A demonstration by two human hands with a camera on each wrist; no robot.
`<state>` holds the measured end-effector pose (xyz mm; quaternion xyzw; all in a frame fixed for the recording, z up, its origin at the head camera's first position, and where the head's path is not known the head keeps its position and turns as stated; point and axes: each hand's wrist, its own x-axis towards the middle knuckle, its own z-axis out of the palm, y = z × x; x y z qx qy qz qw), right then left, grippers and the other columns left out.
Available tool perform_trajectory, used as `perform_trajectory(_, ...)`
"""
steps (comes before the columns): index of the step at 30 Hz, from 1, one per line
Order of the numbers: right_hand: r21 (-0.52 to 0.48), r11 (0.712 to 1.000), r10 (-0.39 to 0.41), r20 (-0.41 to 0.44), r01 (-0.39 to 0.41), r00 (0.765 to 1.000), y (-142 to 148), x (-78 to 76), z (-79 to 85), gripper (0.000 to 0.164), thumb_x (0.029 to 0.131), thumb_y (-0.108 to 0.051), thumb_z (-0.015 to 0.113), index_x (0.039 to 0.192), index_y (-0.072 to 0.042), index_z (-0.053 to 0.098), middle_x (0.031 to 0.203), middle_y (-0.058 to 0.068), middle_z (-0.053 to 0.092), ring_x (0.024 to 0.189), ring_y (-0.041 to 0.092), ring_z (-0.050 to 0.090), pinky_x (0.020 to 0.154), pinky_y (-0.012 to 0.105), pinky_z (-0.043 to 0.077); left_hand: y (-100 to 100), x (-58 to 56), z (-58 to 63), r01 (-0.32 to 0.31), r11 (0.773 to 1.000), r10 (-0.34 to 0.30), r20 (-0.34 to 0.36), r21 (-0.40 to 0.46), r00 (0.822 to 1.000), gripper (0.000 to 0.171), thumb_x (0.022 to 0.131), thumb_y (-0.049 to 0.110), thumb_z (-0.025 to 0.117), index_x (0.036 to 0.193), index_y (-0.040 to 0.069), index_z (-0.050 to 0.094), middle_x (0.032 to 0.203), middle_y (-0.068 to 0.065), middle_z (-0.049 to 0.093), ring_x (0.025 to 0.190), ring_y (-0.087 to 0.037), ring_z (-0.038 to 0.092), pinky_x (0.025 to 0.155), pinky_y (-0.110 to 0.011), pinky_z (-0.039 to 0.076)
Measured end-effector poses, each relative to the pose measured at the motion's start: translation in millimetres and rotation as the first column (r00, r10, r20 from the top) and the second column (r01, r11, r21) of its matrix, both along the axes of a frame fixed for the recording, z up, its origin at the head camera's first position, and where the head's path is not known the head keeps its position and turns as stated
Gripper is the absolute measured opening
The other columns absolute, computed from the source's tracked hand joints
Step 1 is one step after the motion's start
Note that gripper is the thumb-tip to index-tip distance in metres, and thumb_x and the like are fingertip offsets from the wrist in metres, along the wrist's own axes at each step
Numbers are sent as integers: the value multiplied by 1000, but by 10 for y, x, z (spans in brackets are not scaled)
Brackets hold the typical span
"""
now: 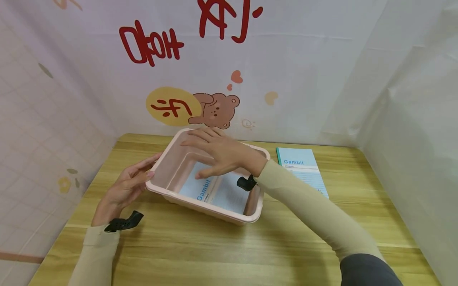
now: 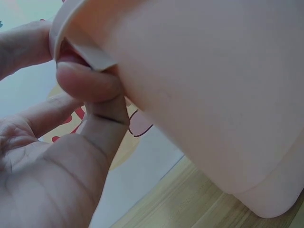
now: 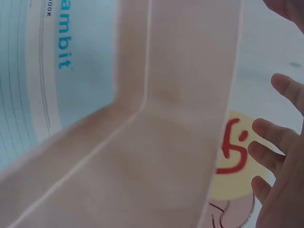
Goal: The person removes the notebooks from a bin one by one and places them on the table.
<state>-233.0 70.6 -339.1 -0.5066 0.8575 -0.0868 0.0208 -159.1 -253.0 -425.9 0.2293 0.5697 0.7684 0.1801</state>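
A pale pink plastic bin (image 1: 205, 205) stands at the middle of the table, and its left end appears raised. With thumb and fingers, my left hand (image 1: 125, 186) grips the rim at that end; the left wrist view shows the thumb (image 2: 88, 83) curled against the bin's edge. Inside the bin lies a light blue "Gambit" notebook (image 1: 229, 194), partly hidden by my right hand (image 1: 229, 153). That hand is over the bin with its fingers spread, holding nothing. In the right wrist view its fingers (image 3: 273, 130) are beyond the bin wall (image 3: 185, 109).
A second "Gambit" notebook (image 1: 304, 169) lies on the wooden table (image 1: 200, 254) to the right of the bin, partly covered by the right forearm. Behind the table hangs a white printed sheet (image 1: 297, 79). Light sheets also rise at both sides.
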Motion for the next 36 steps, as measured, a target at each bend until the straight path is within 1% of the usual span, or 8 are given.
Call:
perform_trajectory(3, 29, 999, 19, 23, -20, 1000, -74, -14, -73, 92, 87, -74, 62, 161, -32, 28, 170, 5, 21, 159, 24, 13, 128, 53, 12, 2, -4, 10, 0, 1000, 0, 4, -11, 1000, 56, 108, -3, 39, 162, 2, 25, 148, -3, 44, 124, -11, 55, 97, -27, 57)
perform_trajectory(7, 73, 997, 29, 49, -33, 998, -156, -33, -180, 90, 85, -74, 63, 160, -35, 30, 165, 4, 28, 155, 23, 18, 128, 50, 15, 4, -11, 17, -5, 1000, 5, -3, -28, 1000, 56, 108, -3, 40, 162, 2, 26, 149, -2, 43, 124, -11, 54, 97, -27, 57)
perform_trajectory(11, 98, 995, 31, 23, -33, 999, -250, -54, -251, 89, 83, -76, 64, 157, -35, 36, 156, 1, 36, 148, 23, 26, 126, 48, 19, 13, -9, 28, -1, 1000, 1, -9, -13, 1000, 57, 107, -4, 40, 162, 0, 24, 149, -2, 44, 126, -10, 54, 97, -28, 57)
perform_trajectory(15, 120, 992, 39, 17, -41, 999, -374, -62, -303, 84, 82, -77, 64, 150, -34, 44, 149, -2, 41, 142, 22, 30, 123, 47, 21, 23, 4, 43, 4, 1000, -4, -3, 6, 1000, 56, 107, -5, 39, 161, 2, 27, 145, -3, 46, 125, -10, 54, 95, -28, 58)
perform_trajectory(19, 161, 985, 54, 20, -56, 998, -488, -76, -369, 79, 81, -77, 64, 145, -33, 47, 143, -3, 42, 136, 20, 32, 119, 46, 23, 31, 12, 53, -1, 1000, 1, 0, -1, 1000, 56, 107, -5, 39, 161, 2, 28, 142, -3, 46, 124, -9, 54, 94, -28, 58)
perform_trajectory(23, 194, 978, 76, 5, -76, 997, -554, -113, -443, 77, 81, -76, 64, 143, -33, 47, 141, -3, 43, 134, 20, 32, 115, 44, 25, 34, 8, 56, 0, 1000, 0, -1, -6, 1000, 56, 108, -4, 39, 162, 1, 25, 146, -2, 44, 127, -9, 53, 95, -28, 57)
perform_trajectory(30, 249, 965, 80, 10, -80, 997, -639, -128, -627, 79, 81, -76, 62, 144, -34, 40, 150, -2, 37, 140, 21, 28, 120, 47, 21, 5, 2, 12, 8, 1000, -8, -12, 4, 1000, 56, 108, -5, 37, 162, 2, 25, 148, -1, 45, 129, -8, 54, 96, -27, 57)
perform_trajectory(36, 309, 948, 83, 7, -81, 997, -635, -113, -782, 76, 82, -77, 61, 142, -35, 41, 145, -3, 39, 138, 20, 30, 118, 44, 24, 30, 26, -2, 1, 1000, -1, -13, 18, 1000, 56, 108, -5, 37, 162, 0, 24, 151, 0, 44, 133, -8, 53, 98, -27, 56)
